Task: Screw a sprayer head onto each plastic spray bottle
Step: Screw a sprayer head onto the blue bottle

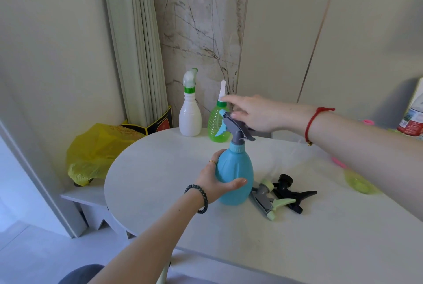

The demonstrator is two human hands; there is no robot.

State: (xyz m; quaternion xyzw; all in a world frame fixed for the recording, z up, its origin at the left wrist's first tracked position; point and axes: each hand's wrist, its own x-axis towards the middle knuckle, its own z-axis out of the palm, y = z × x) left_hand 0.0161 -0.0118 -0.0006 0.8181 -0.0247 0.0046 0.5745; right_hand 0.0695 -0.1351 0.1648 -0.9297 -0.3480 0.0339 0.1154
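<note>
A blue spray bottle [235, 176] stands upright on the white table [183, 203] with a grey sprayer head [238, 126] on its neck. My left hand [214, 180] grips the bottle's body from the left. My right hand [251, 112] rests on top of the grey head, fingers stretched out flat. At the table's far edge stand a white bottle [190, 116] with a white-and-green head and a green bottle [216, 125] with a white nozzle. Two loose heads lie right of the blue bottle: a grey-and-green one [269, 201] and a black one [291, 192].
A yellow-green bottle [360, 184] lies on its side at the right, partly behind my right arm, with something pink [340, 162] beside it. A yellow plastic bag [96, 153] sits on a low shelf at the left. A labelled bottle [412, 121] stands at the far right.
</note>
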